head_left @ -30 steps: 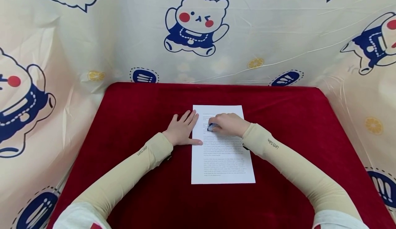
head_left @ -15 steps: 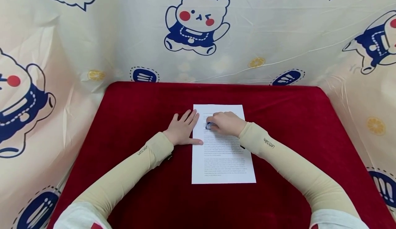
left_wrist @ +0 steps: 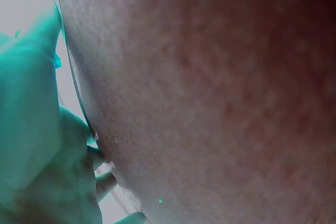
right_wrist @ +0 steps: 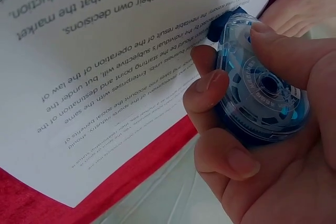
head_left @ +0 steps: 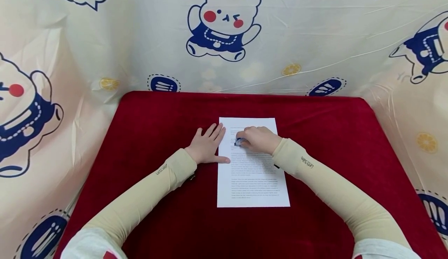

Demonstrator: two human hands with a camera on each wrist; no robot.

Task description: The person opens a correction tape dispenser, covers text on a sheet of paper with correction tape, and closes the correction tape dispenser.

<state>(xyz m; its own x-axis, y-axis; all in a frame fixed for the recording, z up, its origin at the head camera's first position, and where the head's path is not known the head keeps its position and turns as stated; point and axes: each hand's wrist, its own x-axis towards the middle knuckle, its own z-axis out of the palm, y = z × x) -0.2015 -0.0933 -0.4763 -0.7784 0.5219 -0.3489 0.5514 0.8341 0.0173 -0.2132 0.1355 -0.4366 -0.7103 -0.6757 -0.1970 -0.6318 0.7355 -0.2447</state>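
A printed sheet of paper (head_left: 253, 191) lies on the red cloth. My right hand (head_left: 260, 139) grips a clear blue correction tape (right_wrist: 262, 82) over the upper part of the text. In the right wrist view the thumb lies on one face of its round case and the fingers curl round the other side. The tip of the correction tape is at the paper, but whether it touches cannot be told. My left hand (head_left: 205, 146) rests with spread fingers on the paper's left edge and the cloth beside it. The left wrist view is mostly filled by a blurred brownish surface.
The red velvet cloth (head_left: 157, 212) covers the table on all sides of the paper. Behind it and at both sides hangs a pale curtain (head_left: 147, 25) printed with cartoon bears.
My right hand with the correction tape shifts a little left, then back right over the same lines. The left hand stays in place on the paper's edge.
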